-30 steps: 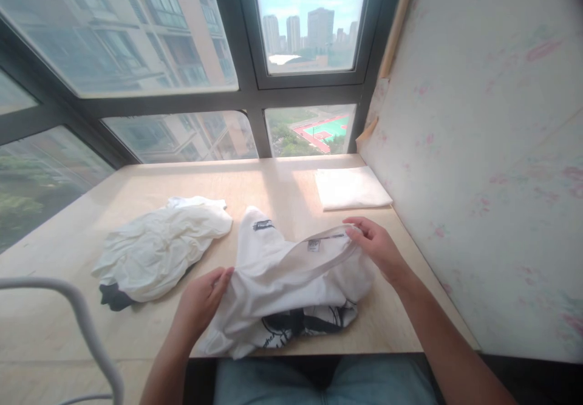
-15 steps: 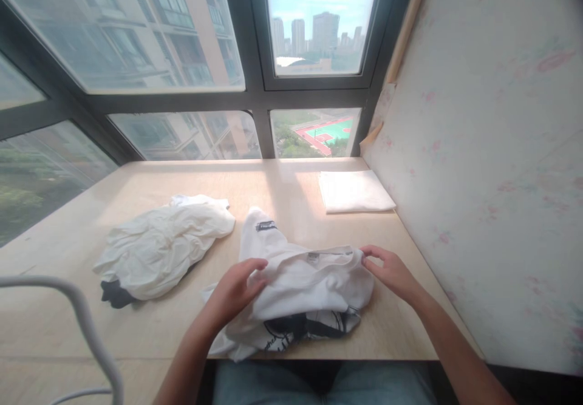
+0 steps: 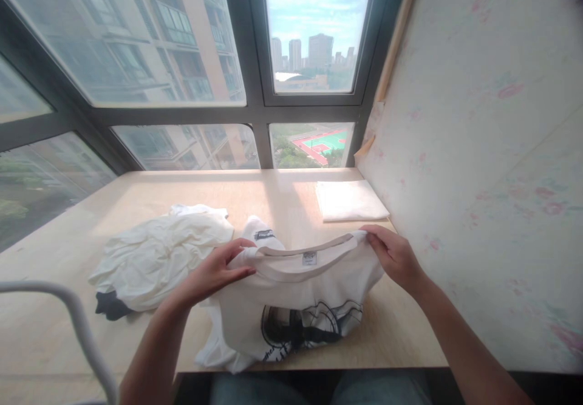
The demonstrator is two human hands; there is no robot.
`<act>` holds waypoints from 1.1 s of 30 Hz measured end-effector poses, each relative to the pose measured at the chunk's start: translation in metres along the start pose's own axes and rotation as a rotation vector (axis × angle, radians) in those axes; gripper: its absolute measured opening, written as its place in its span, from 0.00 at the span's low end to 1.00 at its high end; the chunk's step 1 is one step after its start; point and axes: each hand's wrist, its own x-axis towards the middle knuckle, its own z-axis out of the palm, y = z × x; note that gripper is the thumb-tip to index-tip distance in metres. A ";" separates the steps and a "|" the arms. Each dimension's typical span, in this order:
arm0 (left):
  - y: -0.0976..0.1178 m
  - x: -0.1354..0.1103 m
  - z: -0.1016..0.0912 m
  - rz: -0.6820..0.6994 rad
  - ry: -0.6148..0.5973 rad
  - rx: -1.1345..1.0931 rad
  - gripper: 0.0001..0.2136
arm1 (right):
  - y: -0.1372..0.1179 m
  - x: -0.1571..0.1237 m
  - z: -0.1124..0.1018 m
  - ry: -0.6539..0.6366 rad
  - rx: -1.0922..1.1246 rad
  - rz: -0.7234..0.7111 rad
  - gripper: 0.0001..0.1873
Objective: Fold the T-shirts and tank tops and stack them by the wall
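A white T-shirt [image 3: 291, 283] with a dark print on its front is held up by the neckline in front of me, its lower part resting on the wooden tabletop. My left hand [image 3: 223, 268] has the shoulder on the left of the collar between thumb and fingers. At the other end of the collar, my right hand [image 3: 394, 253] pinches the fabric. A small label shows inside the neck. One sleeve with a dark patch lies behind the collar.
To the left lies a crumpled off-white garment [image 3: 159, 259] with a dark part at its edge. A folded white cloth [image 3: 350, 200] sits at the back right by the papered wall [image 3: 492, 150]. A grey curved tube [image 3: 77, 314] stands at the near left; windows [image 3: 250, 116] close off the back.
Both hands have taken hold of the T-shirt's shoulders and raised the collar. The neckline, bunched before, is now stretched wide between them. The camera has tilted up slightly.
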 end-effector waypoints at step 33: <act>0.053 -0.048 -0.072 0.266 0.373 -0.251 0.08 | -0.071 0.016 -0.056 0.550 -0.257 -0.182 0.06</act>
